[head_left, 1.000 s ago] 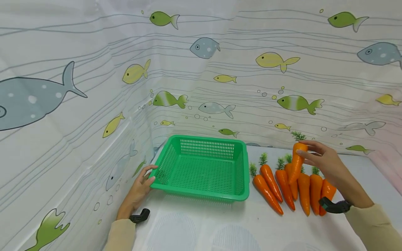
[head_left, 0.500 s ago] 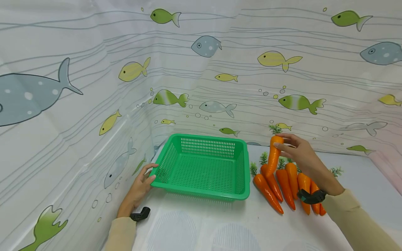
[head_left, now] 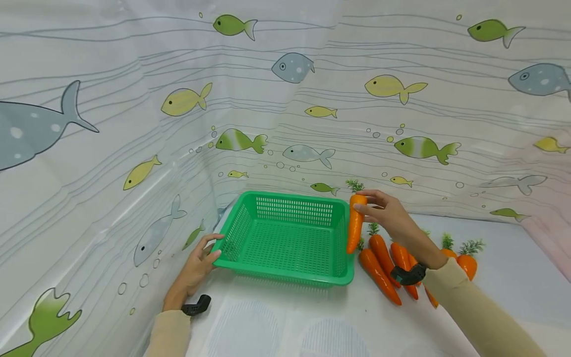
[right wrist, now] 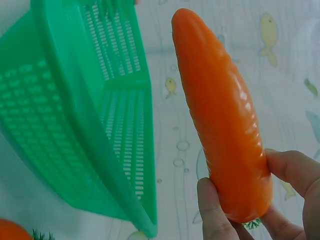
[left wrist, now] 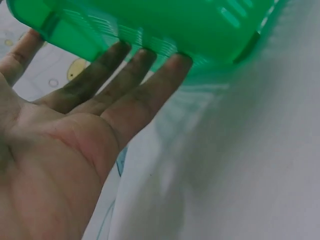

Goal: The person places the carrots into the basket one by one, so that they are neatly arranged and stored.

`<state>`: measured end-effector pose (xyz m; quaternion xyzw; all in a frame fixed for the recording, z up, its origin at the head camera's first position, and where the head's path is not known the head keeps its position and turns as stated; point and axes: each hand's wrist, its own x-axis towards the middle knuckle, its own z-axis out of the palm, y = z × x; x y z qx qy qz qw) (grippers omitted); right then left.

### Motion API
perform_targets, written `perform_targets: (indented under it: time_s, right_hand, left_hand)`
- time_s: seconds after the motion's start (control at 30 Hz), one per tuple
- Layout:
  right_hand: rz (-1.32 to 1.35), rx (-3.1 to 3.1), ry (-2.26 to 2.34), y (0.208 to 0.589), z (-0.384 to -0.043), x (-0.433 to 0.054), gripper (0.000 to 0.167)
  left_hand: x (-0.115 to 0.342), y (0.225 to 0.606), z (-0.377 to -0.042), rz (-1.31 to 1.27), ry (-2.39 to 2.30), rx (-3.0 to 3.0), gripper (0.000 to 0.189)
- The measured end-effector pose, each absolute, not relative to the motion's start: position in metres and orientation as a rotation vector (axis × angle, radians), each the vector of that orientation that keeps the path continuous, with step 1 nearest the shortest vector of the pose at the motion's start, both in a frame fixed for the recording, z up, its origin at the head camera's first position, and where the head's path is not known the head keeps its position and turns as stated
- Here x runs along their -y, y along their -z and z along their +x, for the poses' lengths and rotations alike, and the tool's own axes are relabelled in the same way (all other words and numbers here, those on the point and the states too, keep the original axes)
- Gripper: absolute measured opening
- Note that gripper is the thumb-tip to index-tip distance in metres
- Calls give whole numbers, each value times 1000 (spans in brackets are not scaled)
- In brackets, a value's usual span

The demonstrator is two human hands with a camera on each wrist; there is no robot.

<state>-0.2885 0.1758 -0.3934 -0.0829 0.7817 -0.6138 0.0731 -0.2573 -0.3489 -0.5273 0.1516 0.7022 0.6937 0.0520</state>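
My right hand (head_left: 385,210) pinches the thick end of an orange carrot (head_left: 355,223) and holds it up, tip down, at the right rim of a green plastic basket (head_left: 285,278). In the right wrist view the carrot (right wrist: 220,110) is glossy, with thumb and fingers around its blunt end; most of its green top is hidden behind them. At the basket's front left corner, my left hand (head_left: 198,263) grips the rim with thumb and forefinger. The left wrist view shows the left hand's other fingers (left wrist: 150,95) against the basket's outer wall (left wrist: 165,25).
Several more carrots (head_left: 379,276) lie to the right of the basket, some hidden under my right forearm. A white curtain (head_left: 312,134) printed with fish stands behind and on the left. A white cloth (head_left: 290,317) covers the table.
My right hand has carried the carrot left from above the other carrots to the basket's right rim. My left hand and the basket have stayed in place.
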Motion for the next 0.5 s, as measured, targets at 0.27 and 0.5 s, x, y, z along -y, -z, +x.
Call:
perform_targets:
  time_s: [0.27, 0.5]
  right_hand:
    - [-288, -2248, 1890, 401, -300, -143, 58]
    - [-294, -2192, 1898, 409, -306, -111, 55]
  left_hand:
    - [354, 519, -258, 448, -2043, -2119, 47]
    - [355, 517, -257, 405, -2047, -2075, 50]
